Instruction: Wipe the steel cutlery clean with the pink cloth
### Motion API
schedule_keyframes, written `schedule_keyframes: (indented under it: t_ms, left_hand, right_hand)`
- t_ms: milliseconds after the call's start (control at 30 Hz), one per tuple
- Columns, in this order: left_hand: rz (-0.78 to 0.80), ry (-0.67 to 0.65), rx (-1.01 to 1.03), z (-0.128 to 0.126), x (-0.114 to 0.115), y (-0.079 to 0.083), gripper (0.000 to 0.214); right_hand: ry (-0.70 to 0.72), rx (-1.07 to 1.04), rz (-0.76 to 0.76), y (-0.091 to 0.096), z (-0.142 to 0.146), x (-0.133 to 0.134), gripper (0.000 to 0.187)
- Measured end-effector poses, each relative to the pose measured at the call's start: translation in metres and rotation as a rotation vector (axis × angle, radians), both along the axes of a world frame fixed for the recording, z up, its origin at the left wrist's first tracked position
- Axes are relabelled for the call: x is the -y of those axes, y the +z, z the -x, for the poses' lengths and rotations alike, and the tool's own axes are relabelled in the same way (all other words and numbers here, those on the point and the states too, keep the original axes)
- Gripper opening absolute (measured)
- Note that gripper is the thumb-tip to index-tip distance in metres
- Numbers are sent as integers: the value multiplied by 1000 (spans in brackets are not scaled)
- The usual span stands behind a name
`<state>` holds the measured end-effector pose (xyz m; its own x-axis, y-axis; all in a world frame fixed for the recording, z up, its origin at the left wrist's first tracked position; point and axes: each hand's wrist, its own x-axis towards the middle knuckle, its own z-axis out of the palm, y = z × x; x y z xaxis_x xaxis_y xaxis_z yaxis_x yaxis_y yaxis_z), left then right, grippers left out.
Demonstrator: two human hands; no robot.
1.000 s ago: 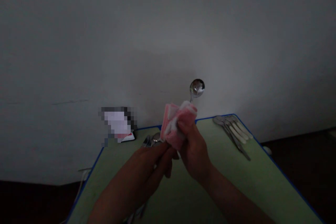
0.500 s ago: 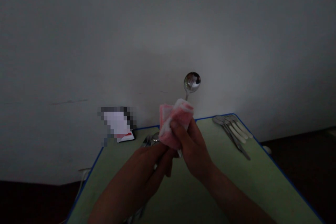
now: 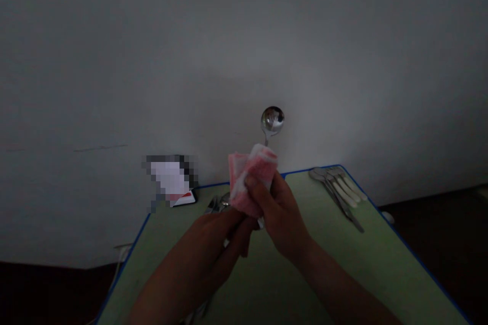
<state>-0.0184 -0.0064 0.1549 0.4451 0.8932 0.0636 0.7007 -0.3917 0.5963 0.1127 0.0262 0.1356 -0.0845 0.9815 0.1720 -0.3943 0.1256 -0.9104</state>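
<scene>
Near the middle of the frame, we have our right hand [image 3: 284, 213] closed around a folded pink and white cloth [image 3: 253, 180], thumb pressed flat on its near face. The cloth wraps the handle of a spoon [image 3: 272, 120], whose shiny round bowl stands up above it, just over the frame's centre, against the grey wall [image 3: 244, 35]. Our left hand [image 3: 213, 233], lower and to the left, has its fingers bent in under the cloth's bottom edge; we cannot tell whether they grip the handle's end, as they hide it.

Below us spreads a green table [image 3: 274, 284] with a blue edge. At its far right corner lies a row of cutlery [image 3: 339, 193], some with pale handles. Left of centre, more utensils [image 3: 215, 204] show just beyond our left hand, beside a blurred-out object [image 3: 168, 177] at the table's far left corner.
</scene>
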Motion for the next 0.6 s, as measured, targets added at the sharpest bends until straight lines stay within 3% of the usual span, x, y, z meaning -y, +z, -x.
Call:
schedule_keyframes:
  t_ms: [600]
  left_hand:
    - [8,-9,-4,-1,-1,-1,25]
  right_hand:
    - [15,-1,-19,2,0,0,28]
